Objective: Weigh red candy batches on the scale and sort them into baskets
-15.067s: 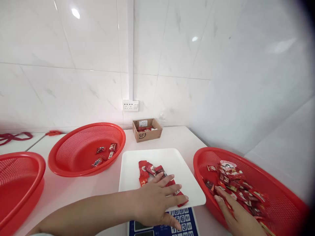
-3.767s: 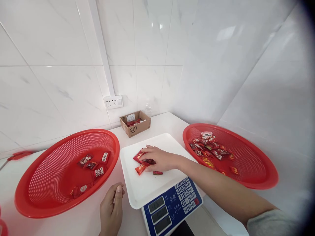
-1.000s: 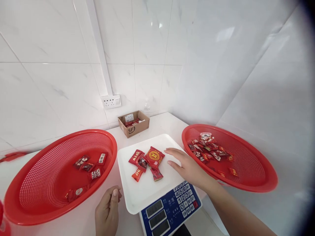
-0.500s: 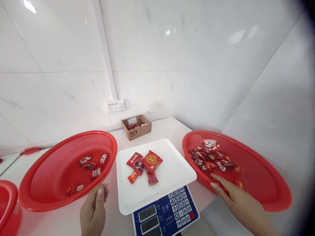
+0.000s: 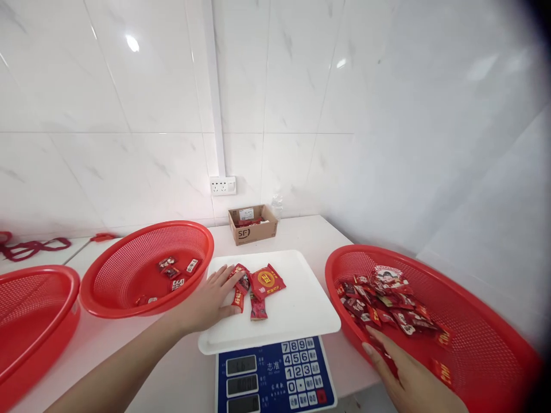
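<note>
My left hand (image 5: 210,301) lies over the left side of the white scale tray (image 5: 297,312), fingers stretched out and open, touching the red snack packets (image 5: 241,281) there. Beside them, a larger red packet with a round gold emblem (image 5: 267,281) rests on the tray, partly over a small narrow packet (image 5: 259,308). My right hand (image 5: 400,367) is at the near rim of the right red basket (image 5: 469,292), thumb and fingers closed around a dark red packet (image 5: 385,353), mostly hidden by the hand. Several red packets (image 5: 400,310) lie heaped in that basket.
A second red basket (image 5: 124,275) with a few packets stands left of the scale; another red basket (image 5: 34,327) is further left. A cardboard box (image 5: 253,231) with red packets sits behind. The blue scale panel (image 5: 275,381) faces me. Red ribbon (image 5: 34,246) lies at far left.
My left hand has moved from between the left basket and the scale onto the tray's packets, its fingers now extended. The view has turned left; my right hand stays by the right basket's rim.
</note>
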`<state>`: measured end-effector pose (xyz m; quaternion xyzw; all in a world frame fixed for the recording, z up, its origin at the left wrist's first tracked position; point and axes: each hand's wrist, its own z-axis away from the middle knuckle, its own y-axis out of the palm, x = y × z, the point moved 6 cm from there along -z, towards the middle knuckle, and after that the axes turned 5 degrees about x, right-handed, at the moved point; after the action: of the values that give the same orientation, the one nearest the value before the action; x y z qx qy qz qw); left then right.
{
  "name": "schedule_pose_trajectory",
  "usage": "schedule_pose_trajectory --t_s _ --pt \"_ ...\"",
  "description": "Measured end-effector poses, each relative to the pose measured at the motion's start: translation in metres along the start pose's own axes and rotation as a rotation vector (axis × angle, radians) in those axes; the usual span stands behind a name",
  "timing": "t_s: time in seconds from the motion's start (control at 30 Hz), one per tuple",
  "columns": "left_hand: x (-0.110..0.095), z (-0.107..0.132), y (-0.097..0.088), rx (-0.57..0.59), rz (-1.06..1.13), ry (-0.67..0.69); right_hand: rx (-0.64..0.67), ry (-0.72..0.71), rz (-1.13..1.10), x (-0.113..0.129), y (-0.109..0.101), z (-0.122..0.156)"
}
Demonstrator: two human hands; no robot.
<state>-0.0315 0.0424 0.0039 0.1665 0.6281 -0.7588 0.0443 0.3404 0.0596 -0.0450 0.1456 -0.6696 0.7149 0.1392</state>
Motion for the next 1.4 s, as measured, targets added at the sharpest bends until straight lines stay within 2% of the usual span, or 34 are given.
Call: schedule_pose_trajectory --t_s 0.13,0.37,0.47,0.53,0.67,0.73,0.83,1.0,1.1,1.17,1.3,1.4 --pt "-0.021 -0.016 0.005 0.058 -0.002 0.067 -0.047 -0.105 0.013 -0.002 0.001 -0.002" --pt "-0.055 -0.04 -0.001 0.159 -0.091 0.38 -0.048 -0.138 0.062 0.001 -0.003 0.001" --pt "-0.059 -0.048 0.004 0.224 -0.105 0.383 -0.051 -0.106 0.084 0.006 -0.005 0.004" --pt "-0.06 -0.053 0.009 0.205 -0.09 0.298 -0.049 -0.096 0.101 0.008 -0.006 0.005" --pt "-0.055 -0.057 0.014 0.097 -0.023 -0.014 -0.027 -0.084 0.115 0.009 -0.007 0.006" --pt "-0.054 -0.055 0.013 0.109 0.009 -0.095 -0.022 -0.072 0.116 0.008 -0.006 0.005" --pt "-0.049 -0.052 0.001 0.174 0.024 -0.055 -0.016 -0.059 0.119 0.007 -0.005 0.005" --pt "-0.022 -0.051 -0.02 0.322 -0.152 0.205 -0.02 -0.071 0.102 0.006 -0.002 0.005" --pt "-0.004 -0.055 -0.027 0.246 -0.204 0.263 0.005 -0.061 0.083 0.003 0.001 0.004" --pt "-0.001 -0.057 -0.025 0.176 -0.207 0.313 0.036 -0.058 0.079 0.002 0.004 0.003" --pt "-0.016 -0.06 -0.007 0.123 -0.153 0.365 0.039 -0.042 0.087 0.002 0.003 0.003" --pt "-0.031 -0.064 0.004 0.033 -0.107 0.305 0.004 -0.035 0.092 0.005 -0.001 0.003"
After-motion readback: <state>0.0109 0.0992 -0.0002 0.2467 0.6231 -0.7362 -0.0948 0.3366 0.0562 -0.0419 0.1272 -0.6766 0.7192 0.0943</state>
